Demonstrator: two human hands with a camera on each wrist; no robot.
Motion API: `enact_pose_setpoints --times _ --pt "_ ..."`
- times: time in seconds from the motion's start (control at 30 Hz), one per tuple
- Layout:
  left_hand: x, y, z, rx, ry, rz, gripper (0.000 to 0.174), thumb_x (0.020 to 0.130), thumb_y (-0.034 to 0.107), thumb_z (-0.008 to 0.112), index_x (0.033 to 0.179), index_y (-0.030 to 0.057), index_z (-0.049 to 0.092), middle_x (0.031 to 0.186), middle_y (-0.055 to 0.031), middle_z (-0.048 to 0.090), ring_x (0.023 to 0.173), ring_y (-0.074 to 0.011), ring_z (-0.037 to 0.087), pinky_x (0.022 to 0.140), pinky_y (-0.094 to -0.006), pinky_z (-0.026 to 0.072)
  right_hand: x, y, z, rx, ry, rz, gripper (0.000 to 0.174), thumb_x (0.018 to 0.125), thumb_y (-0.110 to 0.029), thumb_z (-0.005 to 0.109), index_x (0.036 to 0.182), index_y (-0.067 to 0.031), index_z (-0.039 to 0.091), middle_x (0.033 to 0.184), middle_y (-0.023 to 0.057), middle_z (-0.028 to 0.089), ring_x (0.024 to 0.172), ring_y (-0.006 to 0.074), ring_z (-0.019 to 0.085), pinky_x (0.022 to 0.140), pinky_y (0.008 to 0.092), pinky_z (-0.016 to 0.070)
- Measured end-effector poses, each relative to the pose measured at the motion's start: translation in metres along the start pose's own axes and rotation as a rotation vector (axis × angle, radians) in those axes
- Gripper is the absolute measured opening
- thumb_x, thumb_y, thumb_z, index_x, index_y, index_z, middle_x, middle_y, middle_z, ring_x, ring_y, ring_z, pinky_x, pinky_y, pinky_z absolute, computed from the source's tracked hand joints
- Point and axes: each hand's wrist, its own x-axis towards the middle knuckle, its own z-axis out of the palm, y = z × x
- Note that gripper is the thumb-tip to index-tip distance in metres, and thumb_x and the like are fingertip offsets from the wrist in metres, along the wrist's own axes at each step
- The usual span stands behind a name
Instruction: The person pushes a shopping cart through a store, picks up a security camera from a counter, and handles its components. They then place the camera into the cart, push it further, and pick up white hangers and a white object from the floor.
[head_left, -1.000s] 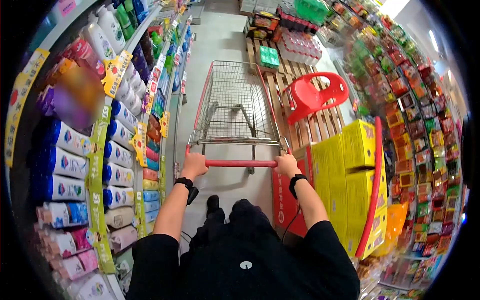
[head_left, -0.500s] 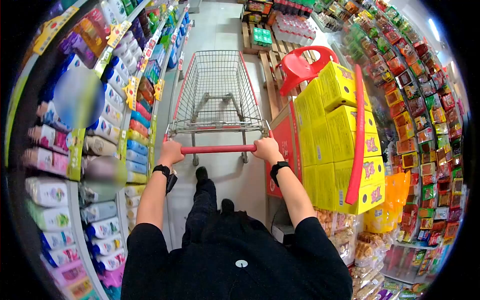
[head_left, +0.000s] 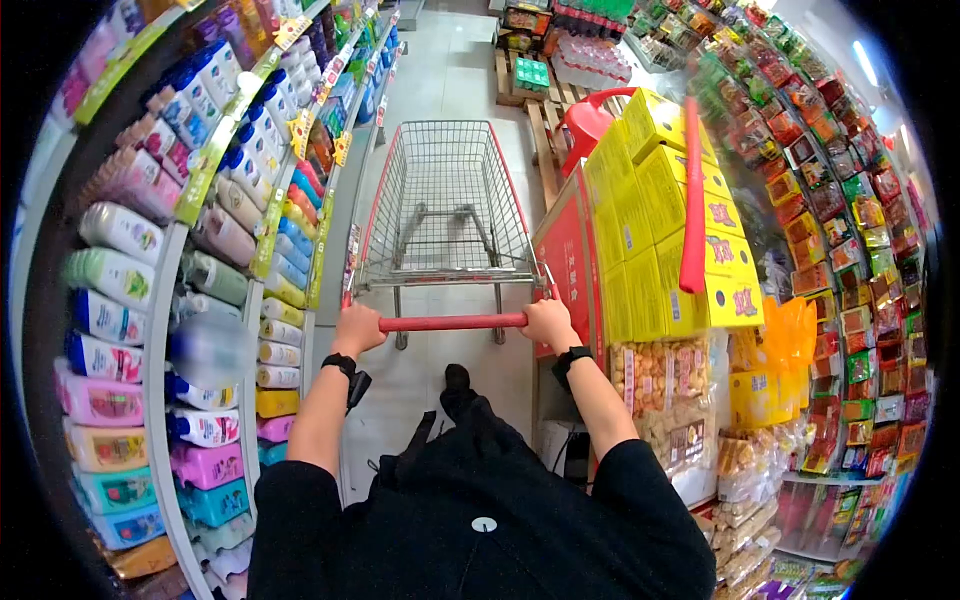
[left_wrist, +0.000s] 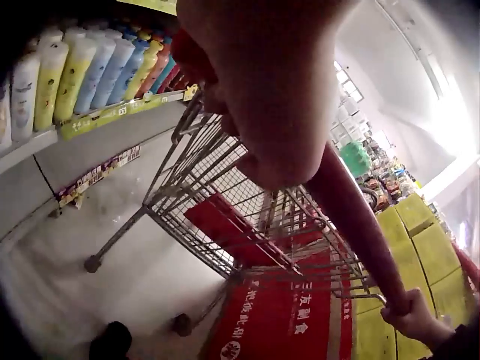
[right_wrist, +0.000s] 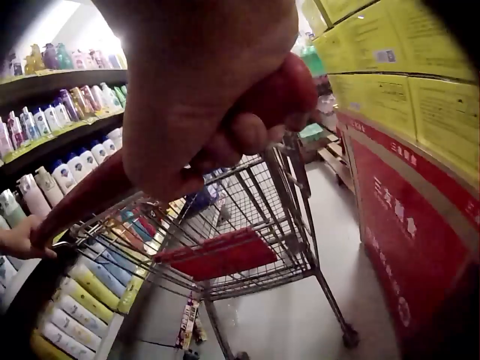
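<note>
A wire shopping cart (head_left: 445, 200) with a red handlebar (head_left: 453, 322) stands in front of the person in a store aisle. The left hand (head_left: 360, 330) grips the bar's left end, and the right hand (head_left: 549, 322) grips its right end. In the left wrist view, the left hand (left_wrist: 262, 97) wraps the bar close to the camera. Curled fingers of the right hand (right_wrist: 217, 112) show round the bar in the right wrist view. The basket holds nothing in the head view; a red panel (right_wrist: 217, 255) sits on its near side.
Shelves of bottles (head_left: 110, 340) line the left side. On the right, yellow boxes (head_left: 660, 220) are stacked on a red stand (head_left: 575, 250), with bagged snacks (head_left: 660, 390) nearer. A red chair (head_left: 585, 125) and wooden pallets (head_left: 540, 120) lie farther ahead. Hanging packets (head_left: 820, 250) fill the far right.
The person has walked forward with the cart, both hands staying on the handlebar. The yellow boxes and the red chair now lie closer alongside, and different bottles line the left.
</note>
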Motion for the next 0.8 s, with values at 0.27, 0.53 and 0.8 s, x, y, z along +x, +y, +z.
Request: enact_pose_setpoints --times 0.27,0.53,0.8 --pt "-0.13 0.019 0.024 -0.013 -0.006 0.031 0.02 0.065 0.028 0.064 0.071 0.0101 0.071 0.067 -0.0118 0.066 0.068 -0.0282 0.066 0.063 -0.0387 0.052 -0.135 -0.071 0.047 -0.022 0.074 0.03 0.031 0.072 -0.04 0.062 0.073 -0.0095 0.066 0.069 0.013 0.066 0.07 0.0306 0.066 0.07 0.0423 0.0523" --pt "-0.256 0.059 0.031 -0.033 -0.008 0.057 0.019 0.066 0.029 0.064 0.069 0.0118 0.071 0.067 -0.0117 0.066 0.066 -0.0292 0.065 0.063 -0.0398 0.0517 -0.256 -0.121 0.075 -0.004 0.021 0.045 0.028 0.073 -0.038 0.061 0.074 -0.0103 0.067 0.072 0.0127 0.067 0.07 0.0302 0.066 0.068 0.0414 0.0527" --pt "-0.367 0.115 0.043 -0.01 -0.015 -0.005 0.021 0.069 0.032 0.063 0.068 0.0117 0.07 0.066 -0.0122 0.065 0.066 -0.0293 0.065 0.064 -0.0409 0.0517 -0.355 -0.139 0.108 0.008 0.033 0.019 0.023 0.069 -0.034 0.065 0.07 -0.0112 0.068 0.07 0.012 0.067 0.07 0.0289 0.067 0.067 0.0401 0.0531"
